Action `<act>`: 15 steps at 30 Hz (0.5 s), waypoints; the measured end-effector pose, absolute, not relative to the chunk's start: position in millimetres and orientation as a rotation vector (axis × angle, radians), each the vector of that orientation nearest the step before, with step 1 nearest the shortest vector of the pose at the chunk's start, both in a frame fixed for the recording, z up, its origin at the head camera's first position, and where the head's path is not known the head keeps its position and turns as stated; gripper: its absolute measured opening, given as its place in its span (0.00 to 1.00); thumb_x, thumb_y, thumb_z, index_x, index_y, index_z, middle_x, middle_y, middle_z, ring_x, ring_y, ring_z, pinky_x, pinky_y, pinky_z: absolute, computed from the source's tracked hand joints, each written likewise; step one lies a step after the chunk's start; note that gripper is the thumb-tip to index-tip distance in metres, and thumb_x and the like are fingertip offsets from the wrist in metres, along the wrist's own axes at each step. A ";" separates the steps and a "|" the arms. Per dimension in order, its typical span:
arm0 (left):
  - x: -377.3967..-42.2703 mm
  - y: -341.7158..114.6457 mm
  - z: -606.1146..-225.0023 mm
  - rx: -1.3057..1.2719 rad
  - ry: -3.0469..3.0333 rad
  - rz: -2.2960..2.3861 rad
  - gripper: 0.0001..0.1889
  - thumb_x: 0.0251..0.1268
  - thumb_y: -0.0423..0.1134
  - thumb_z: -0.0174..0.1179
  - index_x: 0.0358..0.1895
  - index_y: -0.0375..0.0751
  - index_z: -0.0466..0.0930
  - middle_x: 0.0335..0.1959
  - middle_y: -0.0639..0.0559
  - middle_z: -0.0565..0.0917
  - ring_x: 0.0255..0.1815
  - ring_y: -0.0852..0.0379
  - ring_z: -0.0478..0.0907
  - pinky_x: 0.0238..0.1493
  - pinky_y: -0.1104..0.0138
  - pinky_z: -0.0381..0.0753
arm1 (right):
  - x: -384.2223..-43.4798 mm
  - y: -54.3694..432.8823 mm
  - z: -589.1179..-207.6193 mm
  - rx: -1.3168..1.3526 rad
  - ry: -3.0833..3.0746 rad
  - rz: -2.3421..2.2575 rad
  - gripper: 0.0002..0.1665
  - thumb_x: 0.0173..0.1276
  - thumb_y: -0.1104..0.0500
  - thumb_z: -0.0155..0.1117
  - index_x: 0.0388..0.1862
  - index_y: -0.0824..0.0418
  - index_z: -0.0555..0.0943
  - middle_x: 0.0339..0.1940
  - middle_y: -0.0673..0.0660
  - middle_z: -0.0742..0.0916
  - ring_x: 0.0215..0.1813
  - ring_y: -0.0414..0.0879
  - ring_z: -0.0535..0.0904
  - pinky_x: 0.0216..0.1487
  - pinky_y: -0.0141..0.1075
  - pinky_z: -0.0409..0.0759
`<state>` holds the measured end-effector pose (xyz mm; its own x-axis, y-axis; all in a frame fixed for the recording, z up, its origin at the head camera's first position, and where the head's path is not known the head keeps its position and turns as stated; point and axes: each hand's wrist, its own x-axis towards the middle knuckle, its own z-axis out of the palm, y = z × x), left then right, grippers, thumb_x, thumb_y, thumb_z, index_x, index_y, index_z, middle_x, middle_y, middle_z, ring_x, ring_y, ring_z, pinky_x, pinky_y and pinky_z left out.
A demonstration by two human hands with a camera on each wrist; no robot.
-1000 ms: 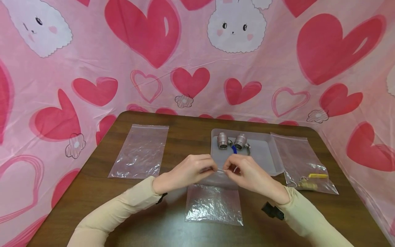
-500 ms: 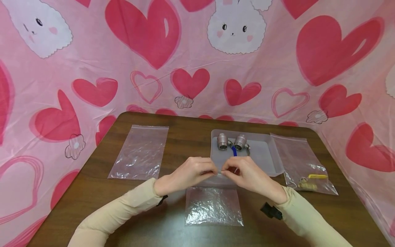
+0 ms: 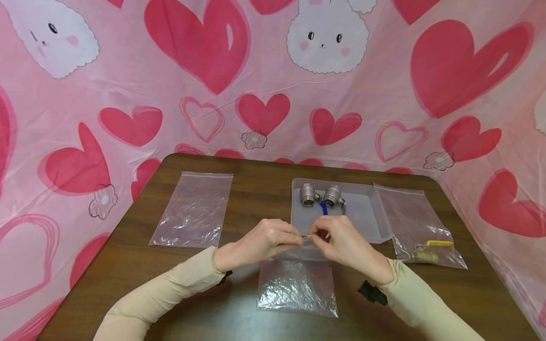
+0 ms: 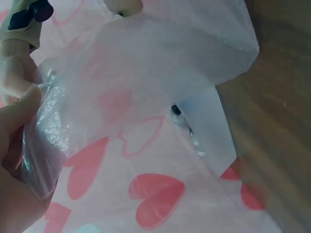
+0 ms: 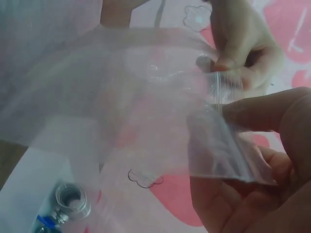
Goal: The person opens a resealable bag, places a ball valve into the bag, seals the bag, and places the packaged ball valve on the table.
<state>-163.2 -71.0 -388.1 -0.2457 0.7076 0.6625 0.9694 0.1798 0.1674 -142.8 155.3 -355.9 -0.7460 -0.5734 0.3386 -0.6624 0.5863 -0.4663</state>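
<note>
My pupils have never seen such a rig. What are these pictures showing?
There is no machine: a person works bare-handed. The head camera looks forward and down; small black wrist cameras take the two close-ups. The left hand and right hand pinch the zip edge of a clear plastic bag. On the brown wooden table lie another clear plastic bag, a shallow translucent plastic tray with two silver metal valves, and a third clear bag holding a brassy valve with a yellow handle.
</note>
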 end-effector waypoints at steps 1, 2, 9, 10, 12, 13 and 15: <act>-163.5 -70.9 -387.9 -1.571 -2.021 -0.797 0.06 0.58 0.32 0.69 0.39 0.42 0.89 0.37 0.55 0.90 0.38 0.65 0.85 0.44 0.80 0.80 | -143.1 155.5 -355.8 1.043 -2.650 0.875 0.08 0.58 0.70 0.68 0.27 0.57 0.85 0.25 0.48 0.86 0.27 0.30 0.78 0.27 0.26 0.80; -163.7 -70.7 -387.6 -1.562 -2.024 -0.802 0.06 0.58 0.32 0.69 0.38 0.42 0.89 0.37 0.55 0.90 0.38 0.66 0.85 0.44 0.80 0.80 | -143.7 155.8 -356.1 1.046 -2.637 0.871 0.07 0.58 0.70 0.68 0.28 0.58 0.85 0.25 0.48 0.86 0.27 0.31 0.79 0.27 0.26 0.80; -164.3 -70.3 -384.7 -1.479 -2.085 -0.923 0.04 0.60 0.32 0.68 0.37 0.43 0.88 0.35 0.56 0.89 0.36 0.68 0.84 0.42 0.84 0.78 | -147.1 160.9 -353.0 1.204 -2.561 0.940 0.09 0.61 0.70 0.70 0.34 0.58 0.82 0.29 0.48 0.86 0.31 0.34 0.81 0.31 0.27 0.82; -164.2 -70.3 -384.5 -1.476 -2.092 -0.933 0.03 0.61 0.32 0.68 0.37 0.43 0.88 0.35 0.56 0.89 0.36 0.69 0.84 0.41 0.84 0.78 | -147.1 161.8 -352.2 1.247 -2.551 0.951 0.10 0.61 0.71 0.70 0.35 0.58 0.81 0.30 0.48 0.86 0.31 0.34 0.81 0.32 0.27 0.82; -164.1 -70.3 -384.5 -1.471 -2.103 -0.948 0.04 0.61 0.32 0.68 0.37 0.44 0.88 0.35 0.56 0.89 0.36 0.69 0.84 0.41 0.85 0.78 | -147.3 163.9 -350.8 1.330 -2.527 0.964 0.11 0.60 0.72 0.69 0.36 0.58 0.81 0.31 0.48 0.86 0.32 0.34 0.81 0.34 0.26 0.82; -164.1 -70.5 -384.7 -1.470 -2.105 -0.951 0.04 0.61 0.32 0.68 0.37 0.44 0.88 0.35 0.57 0.89 0.36 0.69 0.84 0.41 0.85 0.78 | -147.5 164.8 -350.2 1.363 -2.515 0.951 0.11 0.60 0.72 0.69 0.36 0.58 0.82 0.32 0.49 0.86 0.33 0.35 0.81 0.34 0.26 0.82; -164.0 -70.7 -385.0 -1.474 -2.108 -0.959 0.04 0.61 0.32 0.68 0.37 0.44 0.88 0.35 0.57 0.88 0.36 0.69 0.84 0.41 0.85 0.78 | -147.8 166.4 -349.3 1.414 -2.497 0.908 0.11 0.60 0.73 0.68 0.36 0.58 0.85 0.32 0.49 0.87 0.34 0.36 0.82 0.36 0.26 0.82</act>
<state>-164.0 -70.7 -385.0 -0.3684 0.6581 0.6567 0.9274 0.2111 0.3087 -147.8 166.4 -349.3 -0.5519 -0.7363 0.3915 -0.8158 0.3794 -0.4366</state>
